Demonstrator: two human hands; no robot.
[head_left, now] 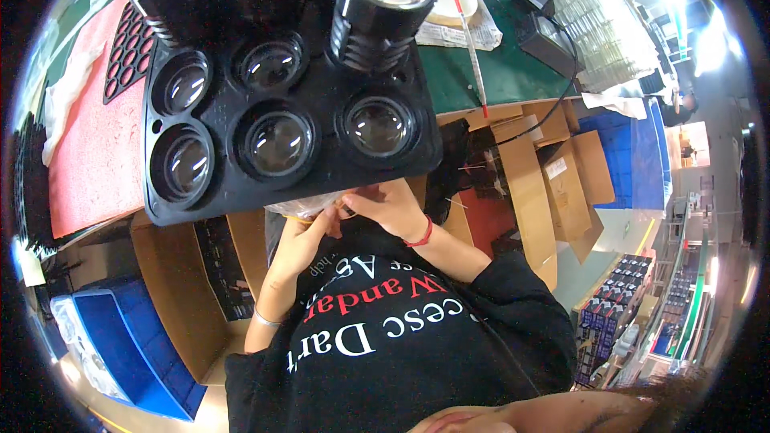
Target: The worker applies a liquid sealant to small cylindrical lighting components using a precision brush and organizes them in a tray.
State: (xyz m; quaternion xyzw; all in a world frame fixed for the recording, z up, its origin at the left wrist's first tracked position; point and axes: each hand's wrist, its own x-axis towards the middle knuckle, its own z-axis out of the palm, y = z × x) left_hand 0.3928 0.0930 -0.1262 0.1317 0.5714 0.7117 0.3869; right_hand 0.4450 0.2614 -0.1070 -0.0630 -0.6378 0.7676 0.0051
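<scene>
Just under the near edge of the black tray (337, 172), my left hand (314, 231) is closed, its fingertips pinching a crumpled clear plastic bag (303, 206). My right hand (389, 210) meets it from the other side, thumb and fingers closed at the same bag's edge. The tray overhang partly hides the fingertips and whatever the bag contains. In the tray's near rows sit several round glass lenses (277, 144) with black rims. Black ribbed cylinders with glass tops, such as the right-hand cylinder (381, 12), stand upright in the rows behind.
A pink foam sheet (92, 144) and a black perforated grid (128, 52) lie left of the tray. On the green table (513, 80) are a striped rod (469, 32) and a black adapter with cable (545, 44). Open cardboard boxes (529, 192) and blue bins (132, 345) surround me.
</scene>
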